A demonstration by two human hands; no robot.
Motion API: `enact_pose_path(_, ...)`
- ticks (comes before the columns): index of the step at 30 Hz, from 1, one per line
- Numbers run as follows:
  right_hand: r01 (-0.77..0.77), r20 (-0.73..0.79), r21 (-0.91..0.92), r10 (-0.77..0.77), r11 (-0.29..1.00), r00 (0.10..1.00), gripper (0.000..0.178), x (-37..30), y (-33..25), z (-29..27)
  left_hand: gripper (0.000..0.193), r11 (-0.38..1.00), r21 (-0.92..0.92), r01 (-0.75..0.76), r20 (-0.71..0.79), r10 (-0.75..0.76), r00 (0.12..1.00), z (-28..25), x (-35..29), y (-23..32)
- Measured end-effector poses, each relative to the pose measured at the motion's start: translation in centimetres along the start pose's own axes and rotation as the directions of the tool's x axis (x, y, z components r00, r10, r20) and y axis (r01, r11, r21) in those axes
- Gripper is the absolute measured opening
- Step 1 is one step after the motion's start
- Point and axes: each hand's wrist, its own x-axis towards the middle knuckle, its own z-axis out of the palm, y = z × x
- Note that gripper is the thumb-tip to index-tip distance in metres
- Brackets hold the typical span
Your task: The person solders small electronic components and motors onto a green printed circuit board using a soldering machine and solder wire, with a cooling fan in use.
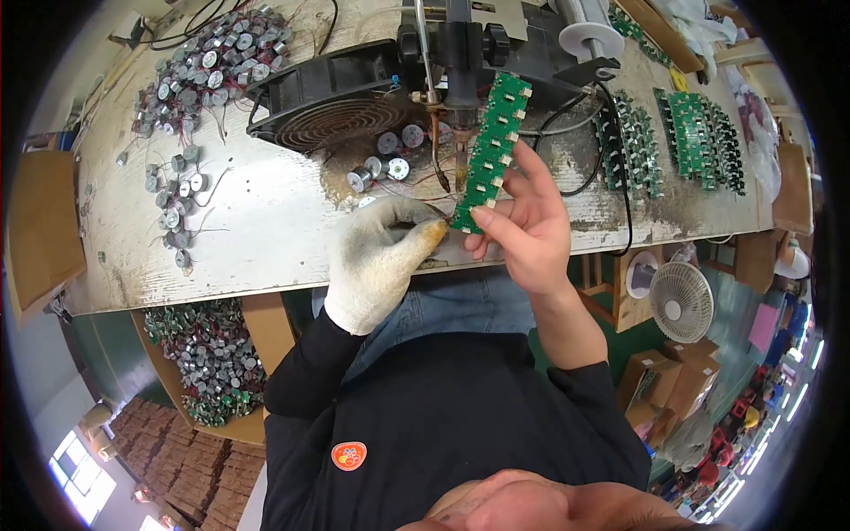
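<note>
My bare right hand (533,221) grips a long green circuit board strip (492,146) near its lower end, thumb on top. The strip stands tilted, with small pale connectors along its right edge. My left hand (381,248), in a white glove with stained fingertips, is closed in a pinch beside the strip's lower left corner; what lies between those fingers is hidden. Just above is a soldering iron (460,159) fixed tip-down, with a thin metal feed tube (438,159) bent beside it. Several small round motors (376,168) lie on the bench behind my left hand.
A black fan (341,106) stands behind the motors. Heaped wired motors (221,62) lie at the back left. Rows of green boards (699,137) sit at right, near a black cable (624,195). A solder spool (591,40) stands behind; a box of motors (257,327) is below left.
</note>
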Motion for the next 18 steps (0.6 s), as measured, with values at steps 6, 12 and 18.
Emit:
enact_pose_path(6,0.012,-0.015,0.033,-0.011,0.999,1.000,0.071,0.1,0.2,0.0,0.016,0.996,-0.078,0.049,0.030,-0.047,0.998,0.2,0.5,-0.3)
enact_pose_path(12,0.043,-0.028,0.026,-0.042,0.999,0.999,0.072,0.3,0.3,0.0,0.014,0.983,-0.167,0.071,0.044,-0.064,0.997,0.2,1.1,-0.6)
enact_pose_path(18,0.055,-0.045,-0.002,-0.055,0.998,0.997,0.074,0.5,0.2,0.1,0.014,0.971,-0.223,0.081,0.014,-0.080,0.997,0.4,1.3,-0.1)
